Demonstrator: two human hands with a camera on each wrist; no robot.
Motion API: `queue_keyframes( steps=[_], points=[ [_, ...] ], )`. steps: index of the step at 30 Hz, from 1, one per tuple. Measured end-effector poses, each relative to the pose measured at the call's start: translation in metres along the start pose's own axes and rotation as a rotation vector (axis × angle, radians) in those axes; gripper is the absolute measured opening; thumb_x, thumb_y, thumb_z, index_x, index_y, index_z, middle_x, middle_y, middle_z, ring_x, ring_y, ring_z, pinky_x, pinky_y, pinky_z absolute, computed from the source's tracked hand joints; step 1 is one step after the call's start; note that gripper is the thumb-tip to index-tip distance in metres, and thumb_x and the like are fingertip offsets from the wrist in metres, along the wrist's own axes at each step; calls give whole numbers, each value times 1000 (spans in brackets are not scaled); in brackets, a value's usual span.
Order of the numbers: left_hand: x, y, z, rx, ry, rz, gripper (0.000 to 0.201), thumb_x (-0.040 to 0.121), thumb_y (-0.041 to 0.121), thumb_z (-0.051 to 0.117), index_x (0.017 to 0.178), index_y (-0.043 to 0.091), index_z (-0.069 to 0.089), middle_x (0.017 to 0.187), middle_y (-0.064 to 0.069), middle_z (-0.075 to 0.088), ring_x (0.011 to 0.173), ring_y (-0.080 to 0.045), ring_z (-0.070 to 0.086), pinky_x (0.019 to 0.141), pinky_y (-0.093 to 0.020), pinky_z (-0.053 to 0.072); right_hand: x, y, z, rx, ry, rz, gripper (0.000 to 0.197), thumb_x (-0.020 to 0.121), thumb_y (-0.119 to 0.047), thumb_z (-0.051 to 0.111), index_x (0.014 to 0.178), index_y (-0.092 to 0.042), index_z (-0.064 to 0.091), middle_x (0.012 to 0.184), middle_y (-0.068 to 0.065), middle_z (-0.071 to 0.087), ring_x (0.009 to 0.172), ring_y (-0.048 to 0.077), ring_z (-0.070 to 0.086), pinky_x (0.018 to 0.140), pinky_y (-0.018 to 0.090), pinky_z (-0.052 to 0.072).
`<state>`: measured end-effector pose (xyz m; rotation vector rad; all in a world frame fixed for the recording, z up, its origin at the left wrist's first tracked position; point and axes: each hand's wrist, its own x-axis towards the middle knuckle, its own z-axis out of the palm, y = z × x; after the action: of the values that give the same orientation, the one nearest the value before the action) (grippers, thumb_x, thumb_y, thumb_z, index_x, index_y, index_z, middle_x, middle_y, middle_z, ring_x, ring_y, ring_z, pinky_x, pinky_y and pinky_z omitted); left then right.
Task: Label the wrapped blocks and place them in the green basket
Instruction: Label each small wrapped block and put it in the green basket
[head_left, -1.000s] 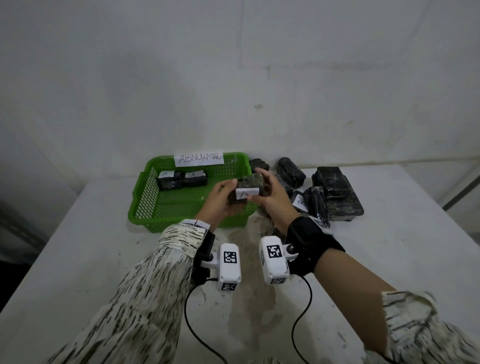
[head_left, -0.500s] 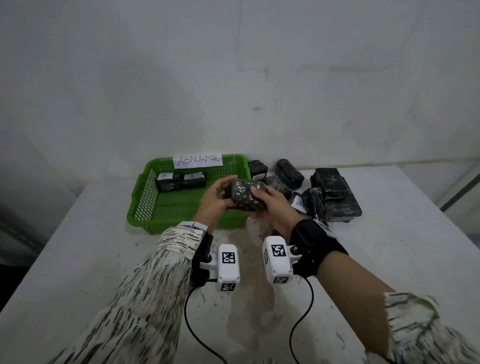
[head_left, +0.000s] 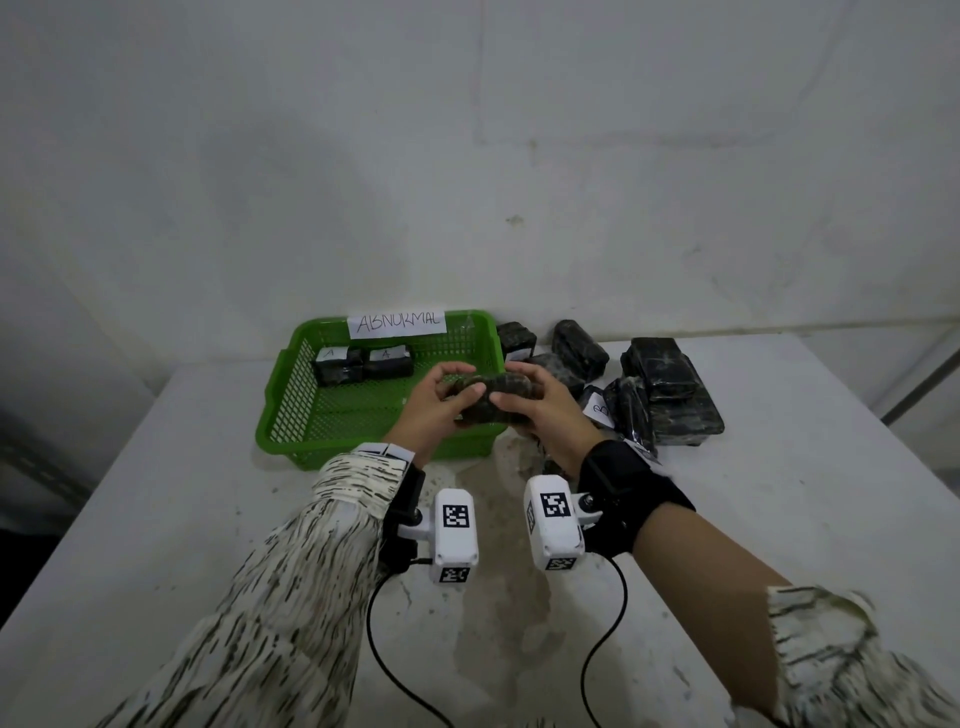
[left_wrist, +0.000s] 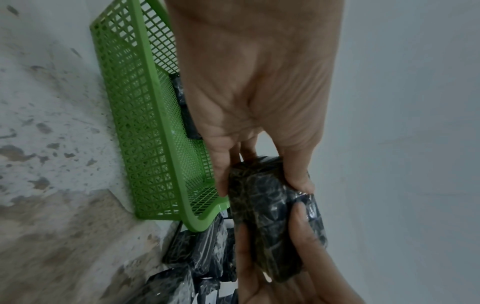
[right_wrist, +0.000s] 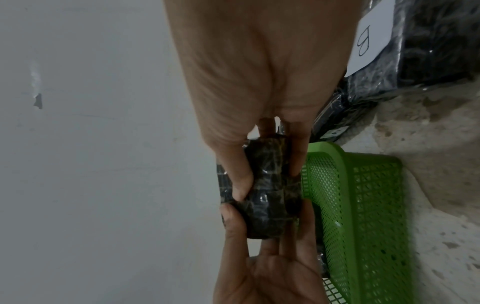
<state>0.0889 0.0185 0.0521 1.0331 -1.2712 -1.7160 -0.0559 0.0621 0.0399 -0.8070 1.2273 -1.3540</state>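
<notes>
Both hands hold one dark wrapped block (head_left: 496, 397) above the front right corner of the green basket (head_left: 291, 415). My left hand (head_left: 441, 400) grips its left end, thumb and fingers curled round it. My right hand (head_left: 535, 405) grips its right end the same way. In the left wrist view the block (left_wrist: 272, 216) shows its dark wrapped faces only, as it does in the right wrist view (right_wrist: 262, 195); its label faces away. Two blocks with white "A" labels (head_left: 363, 361) lie at the basket's back left.
A paper sign reading "ABNORMAL" (head_left: 397, 323) hangs on the basket's back wall. A pile of several dark wrapped blocks (head_left: 660, 384) lies right of the basket, with a white "B" label (head_left: 597, 408) among them. The wall stands close behind the white table (head_left: 156, 519).
One second ago the block's white "A" label faced me. Both hands have since turned the block, so the label is out of sight, and shifted it slightly left over the basket's corner.
</notes>
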Motion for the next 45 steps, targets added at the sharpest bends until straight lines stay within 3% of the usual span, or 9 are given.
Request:
queue_keyframes(
  steps=[6,13,16,20,25,30,36,41,45],
  points=[
    [-2,1,3,-110,-5,-134,39,92,28,52,126,14,39,129,-16,50,107,-33,56,73,-40,59,0,-1,-6,-75,-25,-122,57,76,12,69,123,-16,52,119,12,57,104,20,57,65,13,51],
    [1,2,1,29,88,-63,41,89,7,58,128,13,46,128,-17,53,101,-30,59,70,-31,57,-1,3,-7,-124,-147,-49,44,74,-2,77,106,-26,57,123,11,56,109,24,60,89,31,52],
    [3,1,-4,113,133,4,44,87,8,60,127,19,47,119,-12,57,95,-24,60,71,-28,50,-4,3,-8,-74,-150,51,28,83,-5,69,102,-17,52,100,6,63,79,12,63,73,29,48],
    [1,1,-3,121,30,-16,39,86,8,62,121,20,51,116,-13,60,95,-24,62,86,-37,52,-4,4,-5,-154,-155,102,50,83,-2,67,127,-12,47,103,11,62,78,15,62,59,22,46],
    [0,-1,7,44,23,-85,28,89,7,57,113,18,50,122,-18,55,103,-29,56,78,-34,52,-1,8,2,-90,-134,87,54,79,8,66,130,0,51,108,14,66,90,23,65,76,28,52],
    [1,-1,6,-17,25,-84,19,92,4,50,100,21,52,105,-11,59,89,-21,59,69,-34,50,-4,7,3,-87,-75,109,47,83,7,63,128,0,52,93,6,65,75,16,61,59,22,47],
    [1,-1,2,195,40,-34,23,92,5,52,114,11,54,119,-19,58,108,-33,57,97,-47,47,-9,7,6,-218,-72,137,38,91,-20,62,126,-15,49,97,0,64,81,10,61,63,24,45],
    [0,3,5,158,1,-45,29,93,4,49,120,9,54,115,-15,56,101,-26,56,84,-33,50,-6,5,11,-221,-22,95,32,92,-22,60,120,-11,49,93,1,62,75,9,60,49,17,46],
    [-3,5,6,119,15,-58,32,91,7,53,122,17,50,123,-17,54,104,-27,56,87,-40,51,-4,1,12,-123,9,122,24,94,-19,58,114,-11,46,95,3,60,78,12,60,51,21,48]
  ],
)
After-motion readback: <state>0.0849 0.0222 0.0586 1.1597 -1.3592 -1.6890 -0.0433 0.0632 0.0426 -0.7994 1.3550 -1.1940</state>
